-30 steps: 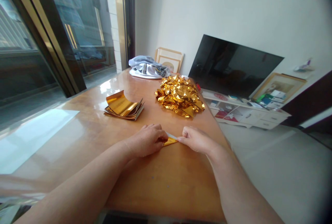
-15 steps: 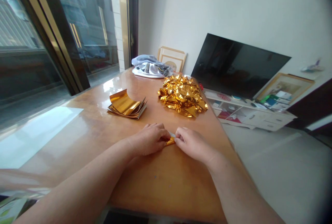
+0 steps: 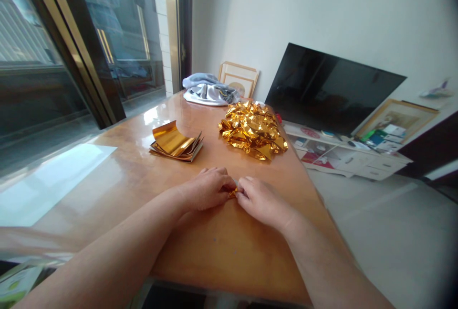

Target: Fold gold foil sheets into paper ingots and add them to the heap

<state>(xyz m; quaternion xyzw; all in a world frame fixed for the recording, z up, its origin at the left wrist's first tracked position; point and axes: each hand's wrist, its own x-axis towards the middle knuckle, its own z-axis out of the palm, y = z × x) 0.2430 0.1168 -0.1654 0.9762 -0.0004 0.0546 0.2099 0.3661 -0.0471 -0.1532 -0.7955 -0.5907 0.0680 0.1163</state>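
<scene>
A small piece of gold foil paper (image 3: 233, 194) is pinched between my two hands, just above or on the wooden table (image 3: 229, 251). My left hand (image 3: 210, 188) grips its left side with curled fingers. From the right, my right hand (image 3: 259, 199) holds the other side, thumb and fingers pressed together. Most of the foil is hidden by my fingers. Beyond my left hand lies a stack of gold foil sheets (image 3: 175, 142), its top sheet curling up. Past my right hand is a heap of folded gold foil pieces (image 3: 254, 130).
Bundled pale clothes (image 3: 209, 90) lie at the table's far end, with picture frames (image 3: 239, 77) leaning behind. A pale sheet (image 3: 53, 177) covers part of the left side. To the right, a television (image 3: 334, 91) stands over a white cabinet (image 3: 352, 158). The table's right edge drops to the floor.
My right hand has moved slightly left, closer to my left hand. The foil between them now shows less and looks more crumpled. The view has shifted slightly.
</scene>
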